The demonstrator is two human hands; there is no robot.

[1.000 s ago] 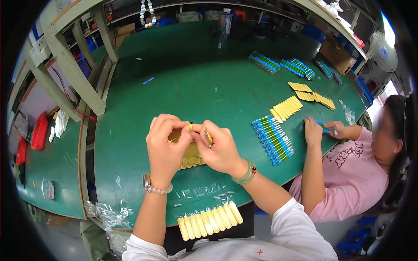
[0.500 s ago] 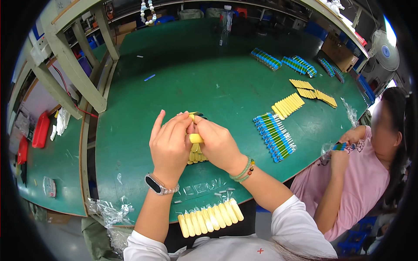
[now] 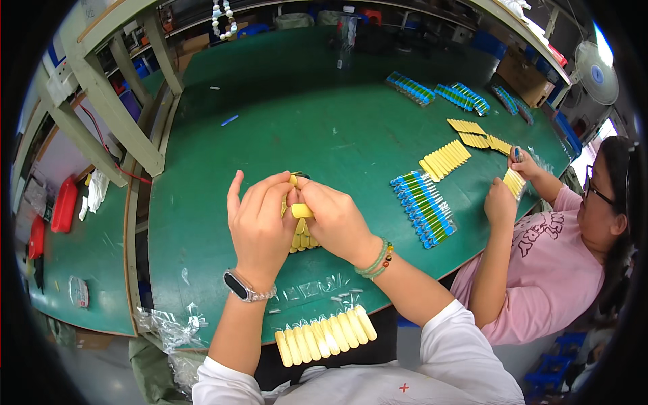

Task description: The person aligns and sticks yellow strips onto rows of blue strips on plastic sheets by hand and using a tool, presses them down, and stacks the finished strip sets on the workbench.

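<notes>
My left hand (image 3: 258, 223) and my right hand (image 3: 335, 217) meet over the table, fingers closed together on a slim yellow piece with a rounded end (image 3: 302, 210). Its exact kind is unclear, and my fingers hide much of it. A dark bit shows at the far fingertips. Below my hands, a fanned bunch of similar yellow pieces (image 3: 302, 243) lies on the green table (image 3: 283, 121). Closer to me, at the near edge, is a row of yellow pieces in clear plastic (image 3: 325, 337).
Clear plastic squares (image 3: 309, 290) lie before me; crumpled film (image 3: 172, 327) is at the left edge. Rightward are a blue-and-green row (image 3: 424, 209) and yellow rows (image 3: 445, 160). A bottle (image 3: 347, 37) stands far back. A co-worker in pink (image 3: 540, 270) sits at right, holding yellow pieces.
My hands stay nearly in place, still on the yellow piece. The co-worker's hands have moved up and away from the body, now holding a yellow row instead of a blue-and-green item.
</notes>
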